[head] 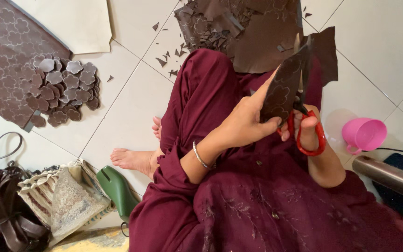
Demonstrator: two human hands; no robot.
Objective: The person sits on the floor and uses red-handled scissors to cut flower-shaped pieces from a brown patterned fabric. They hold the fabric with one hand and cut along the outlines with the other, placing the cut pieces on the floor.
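Left hand (248, 123) has its grip clamped on a dark brown leather piece (281, 91) stamped with flower outlines, held upright above the lap. Right hand (309, 128) has its grip closed through the red handles of scissors (304, 126), blades engaged in the leather. On the tiled floor (127, 93), cut flower shapes (64, 88) lie heaped; a pink cup (364, 134) stands nearby.

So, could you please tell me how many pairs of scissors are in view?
1: the red-handled scissors in the right hand, cutting the brown sheet that the left hand holds. Others may lie hidden under the scraps.
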